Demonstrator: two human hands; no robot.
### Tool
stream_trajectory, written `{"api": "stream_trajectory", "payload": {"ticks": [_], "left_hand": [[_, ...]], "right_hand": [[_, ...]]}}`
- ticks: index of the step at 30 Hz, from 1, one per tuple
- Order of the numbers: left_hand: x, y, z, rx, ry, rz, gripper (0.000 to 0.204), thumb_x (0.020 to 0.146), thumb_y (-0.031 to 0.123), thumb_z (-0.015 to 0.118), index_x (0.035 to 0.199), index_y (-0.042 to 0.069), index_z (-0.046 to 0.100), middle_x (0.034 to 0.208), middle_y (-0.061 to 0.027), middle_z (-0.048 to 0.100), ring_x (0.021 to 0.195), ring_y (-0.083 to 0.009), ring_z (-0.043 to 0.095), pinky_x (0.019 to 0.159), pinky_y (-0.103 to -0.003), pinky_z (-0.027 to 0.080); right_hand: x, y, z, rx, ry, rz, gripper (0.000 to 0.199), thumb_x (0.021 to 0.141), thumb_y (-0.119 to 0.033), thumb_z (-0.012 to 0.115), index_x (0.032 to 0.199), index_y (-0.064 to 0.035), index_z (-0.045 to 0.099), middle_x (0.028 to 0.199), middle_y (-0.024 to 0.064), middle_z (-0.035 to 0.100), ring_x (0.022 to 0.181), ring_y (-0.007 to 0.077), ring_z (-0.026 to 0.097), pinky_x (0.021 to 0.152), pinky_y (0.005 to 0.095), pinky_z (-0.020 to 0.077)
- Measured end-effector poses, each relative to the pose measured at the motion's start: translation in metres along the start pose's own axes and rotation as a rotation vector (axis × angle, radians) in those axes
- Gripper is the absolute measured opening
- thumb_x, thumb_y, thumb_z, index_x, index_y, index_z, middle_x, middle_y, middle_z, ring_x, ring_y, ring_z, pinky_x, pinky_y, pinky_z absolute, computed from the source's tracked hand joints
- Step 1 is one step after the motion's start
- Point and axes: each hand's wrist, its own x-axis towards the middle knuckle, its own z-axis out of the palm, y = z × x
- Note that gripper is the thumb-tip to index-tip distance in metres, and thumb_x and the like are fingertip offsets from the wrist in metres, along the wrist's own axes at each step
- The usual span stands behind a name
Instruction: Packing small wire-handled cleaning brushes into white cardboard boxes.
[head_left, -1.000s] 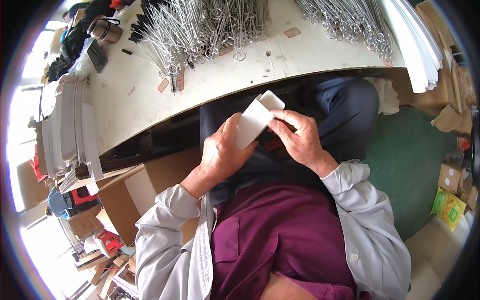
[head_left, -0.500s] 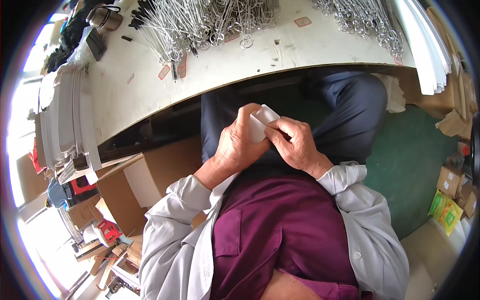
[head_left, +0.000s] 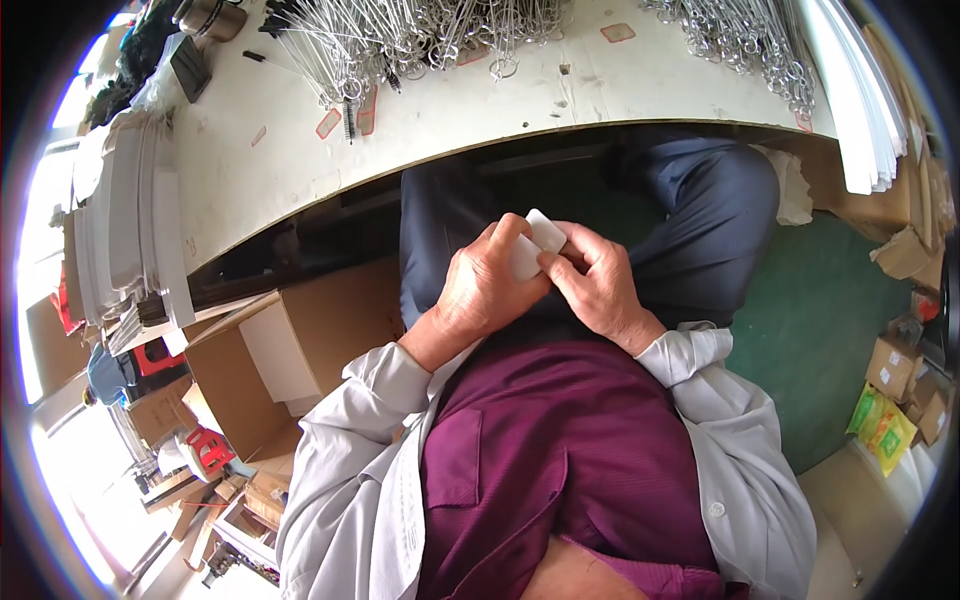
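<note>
Over my lap, just in front of the table edge, my left hand (head_left: 482, 278) is closed on a small white piece with rounded corners (head_left: 545, 231). Its thumb and fingers wrap the left side. From the other side, my right hand (head_left: 602, 283) pinches the same white piece between thumb and fingers. A second white face (head_left: 523, 259) shows lower down between the hands; whether it is part of the same piece or a separate one, I cannot tell. My fingers hide much of it.
On the white table (head_left: 450, 130) lie a big pile of wire-handled brushes with ring ends (head_left: 420, 35) and another wire bundle (head_left: 745, 50). White sheets stand stacked at the left (head_left: 130, 220) and right (head_left: 850, 100). An open cardboard box (head_left: 235, 375) sits beneath on the left.
The white piece has tilted and turned slightly between my hands, and my right fingers have shifted behind its upper edge. My view has moved a little, so the table sits higher.
</note>
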Motion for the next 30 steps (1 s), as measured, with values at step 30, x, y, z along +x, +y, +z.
{"api": "stream_trajectory", "payload": {"ticks": [30], "left_hand": [[-0.014,0.001,0.017,0.100,0.129,0.005,0.054,0.076,0.025,0.085,0.116,-0.002,0.059,0.097,-0.0210,0.071,0.086,-0.0395,0.073,0.071,-0.047,0.061]], "right_hand": [[0.013,0.018,0.001,0.124,0.143,0.153,0.013,0.094,-0.009,0.075,0.092,0.0019,0.069,0.080,0.0073,0.075,0.074,0.0074,0.068,0.066,0.0234,0.0540]]}}
